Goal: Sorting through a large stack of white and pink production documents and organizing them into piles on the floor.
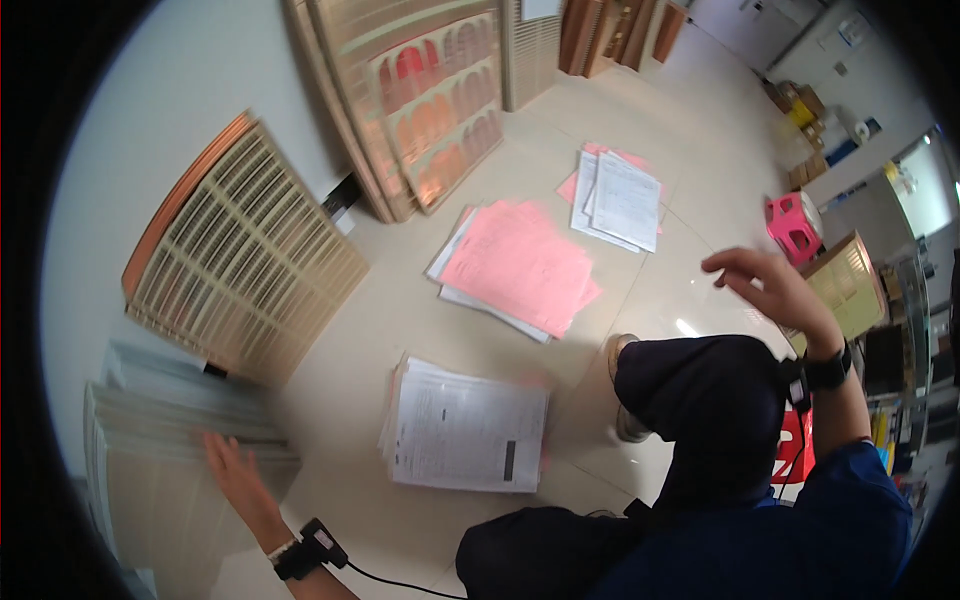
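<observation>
My left hand is at the lower left with fingers stretched out and nothing in it, in front of pale upright panels; whether it touches them I cannot tell. My right hand hovers over my raised knee, fingers loosely bent and apart, holding nothing. On the tiled floor before me lies a stack of printed white sheets. Farther off is a pile of pink sheets with white ones beneath. Beyond it lies a third pile, white sheets over pink ones.
A slatted display board leans against the left wall. Tall sample boards with coloured swatches stand behind. At right are a pink stool, a yellowish board and cardboard boxes. A cable runs from my left wristband.
</observation>
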The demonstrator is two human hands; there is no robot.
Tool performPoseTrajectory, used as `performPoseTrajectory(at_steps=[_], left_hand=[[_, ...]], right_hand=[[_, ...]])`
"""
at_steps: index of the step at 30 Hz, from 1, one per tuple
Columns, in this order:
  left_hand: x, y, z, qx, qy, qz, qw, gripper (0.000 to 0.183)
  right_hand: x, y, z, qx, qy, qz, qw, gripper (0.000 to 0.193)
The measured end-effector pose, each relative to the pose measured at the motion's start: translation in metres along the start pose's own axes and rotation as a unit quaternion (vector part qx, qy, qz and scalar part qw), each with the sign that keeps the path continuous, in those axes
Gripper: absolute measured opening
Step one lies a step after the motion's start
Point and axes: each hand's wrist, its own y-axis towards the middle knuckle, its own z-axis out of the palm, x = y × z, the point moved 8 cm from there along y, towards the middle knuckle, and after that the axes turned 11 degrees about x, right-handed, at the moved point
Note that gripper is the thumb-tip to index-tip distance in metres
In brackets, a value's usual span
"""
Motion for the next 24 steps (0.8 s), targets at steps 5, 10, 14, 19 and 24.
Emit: performPoseTrajectory(at_steps=[5, 10, 14, 19, 24], left_hand=[[0.046, -0.013, 0.089, 0.163, 0.056, -0.104, 0.979, 0.038], [0.025, -0.053, 0.201, 0.314, 0.120, -0.151, 0.930, 0.038], [-0.001, -0.069, 0.192, 0.262, 0.237, -0.226, 0.908, 0.046], [-0.073, -0.102, 0.197, 0.145, 0.315, -0.278, 0.896, 0.049], [-0.107, -0.145, 0.205, 0.025, 0.297, -0.319, 0.900, 0.049]], right_hand=[[-0.205, 0.015, -0.036, -0.054, 0.165, 0.153, 0.973, 0.031], [-0.392, 0.078, 0.043, -0.067, 0.320, 0.284, 0.901, 0.048], [-0.476, 0.151, 0.082, -0.086, 0.381, 0.321, 0.863, 0.071], [-0.580, 0.225, 0.081, -0.179, 0.347, 0.387, 0.835, 0.097], [-0.583, 0.257, 0.051, -0.185, 0.259, 0.577, 0.752, 0.102]])
